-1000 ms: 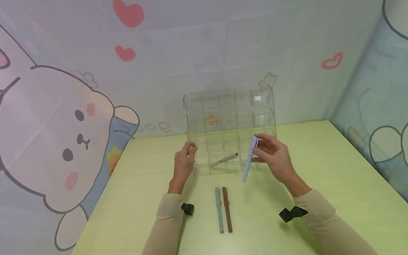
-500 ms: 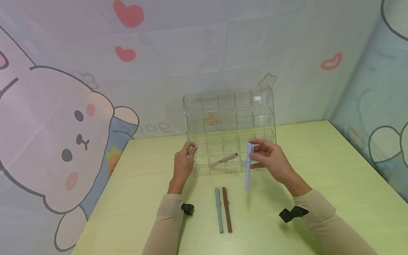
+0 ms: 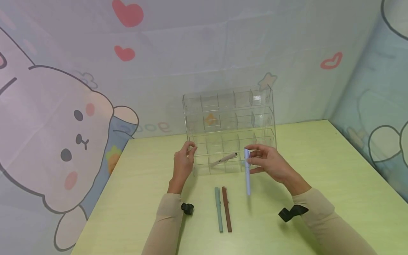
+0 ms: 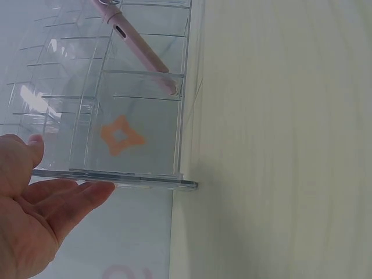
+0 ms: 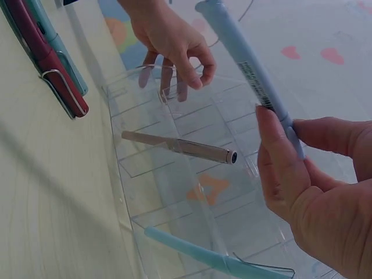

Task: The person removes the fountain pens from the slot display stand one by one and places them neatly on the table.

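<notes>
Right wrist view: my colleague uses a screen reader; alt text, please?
A right hand holds a pale blue pen near a clear rack holding a beige pen and turquoise pen. A left hand grips the rack's far side; a red pen and teal pen lie nearby.

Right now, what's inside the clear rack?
A pinkish pen and a light blue pen. In the head view, the right hand hides the lower right corner of the rack.

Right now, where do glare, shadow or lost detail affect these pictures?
Head view: a bright glint on the rack's top row, soft shadow on the table below the right hand; left wrist view: white glare on the rack, soft shadow on the table; right wrist view: shadow across the table, label on the held pen unreadable.
</notes>
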Demonstrator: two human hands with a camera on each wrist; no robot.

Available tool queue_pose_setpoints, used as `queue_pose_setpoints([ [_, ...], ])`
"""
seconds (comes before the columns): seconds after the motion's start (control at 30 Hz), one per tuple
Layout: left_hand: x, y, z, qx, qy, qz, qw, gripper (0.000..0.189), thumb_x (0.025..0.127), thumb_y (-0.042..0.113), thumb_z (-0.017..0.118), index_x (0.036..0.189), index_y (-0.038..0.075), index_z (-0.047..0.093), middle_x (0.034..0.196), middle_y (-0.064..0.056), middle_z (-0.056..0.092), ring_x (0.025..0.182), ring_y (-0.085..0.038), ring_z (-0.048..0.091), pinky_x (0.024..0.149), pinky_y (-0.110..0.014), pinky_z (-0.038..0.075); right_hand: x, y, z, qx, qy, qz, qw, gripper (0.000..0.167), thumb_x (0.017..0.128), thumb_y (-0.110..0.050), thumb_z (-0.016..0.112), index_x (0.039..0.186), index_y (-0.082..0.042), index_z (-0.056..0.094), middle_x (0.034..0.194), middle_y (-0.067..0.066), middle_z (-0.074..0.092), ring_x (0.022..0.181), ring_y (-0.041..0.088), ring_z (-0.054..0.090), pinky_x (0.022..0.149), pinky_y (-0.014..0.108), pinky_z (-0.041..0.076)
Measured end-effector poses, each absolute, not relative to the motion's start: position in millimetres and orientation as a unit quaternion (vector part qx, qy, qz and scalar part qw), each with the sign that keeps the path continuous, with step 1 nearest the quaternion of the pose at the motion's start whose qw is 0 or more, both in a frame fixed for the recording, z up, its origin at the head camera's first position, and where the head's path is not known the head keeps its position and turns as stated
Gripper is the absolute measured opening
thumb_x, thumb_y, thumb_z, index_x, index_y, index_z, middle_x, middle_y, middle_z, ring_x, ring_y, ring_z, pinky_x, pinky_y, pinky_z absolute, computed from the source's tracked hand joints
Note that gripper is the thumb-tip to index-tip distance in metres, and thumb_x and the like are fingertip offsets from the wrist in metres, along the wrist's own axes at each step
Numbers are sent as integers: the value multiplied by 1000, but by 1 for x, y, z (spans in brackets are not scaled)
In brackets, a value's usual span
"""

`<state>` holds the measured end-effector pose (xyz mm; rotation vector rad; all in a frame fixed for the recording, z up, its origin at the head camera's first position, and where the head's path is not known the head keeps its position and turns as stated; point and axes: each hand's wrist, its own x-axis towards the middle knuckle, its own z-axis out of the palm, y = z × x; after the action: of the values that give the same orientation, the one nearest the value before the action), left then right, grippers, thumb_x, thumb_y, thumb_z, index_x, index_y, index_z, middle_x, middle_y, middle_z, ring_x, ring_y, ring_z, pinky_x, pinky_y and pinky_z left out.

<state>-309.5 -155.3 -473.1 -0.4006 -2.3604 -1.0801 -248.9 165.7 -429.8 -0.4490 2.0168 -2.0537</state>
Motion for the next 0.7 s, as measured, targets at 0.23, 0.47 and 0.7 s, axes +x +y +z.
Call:
queue_pose_setpoints([
  [0.23,-309,-155,-473,-146,-869,-397,257,14,104,24,58,109,11,62,62,1,41,44,-2,19,42,-25,24,-250,167,-433,-163,687,-687,170,53,98,3,60,144,12,36,112,18,56,94,23,64,80,47,57],
  [0.47,-310,-155,-474,-145,-869,-400,252,14,104,25,57,110,12,61,63,0,43,45,-7,22,42,-26,25,-251,166,-438,-166,680,-688,192,52,99,3,58,145,13,35,112,19,56,93,24,64,81,48,56],
  [0.7,-310,-156,-475,-149,-869,-398,255,13,104,23,57,110,12,61,61,0,41,44,-8,21,42,-25,24,-250,163,-443,-168,673,-689,209,52,99,3,57,144,15,33,110,17,56,93,25,64,81,47,56],
])
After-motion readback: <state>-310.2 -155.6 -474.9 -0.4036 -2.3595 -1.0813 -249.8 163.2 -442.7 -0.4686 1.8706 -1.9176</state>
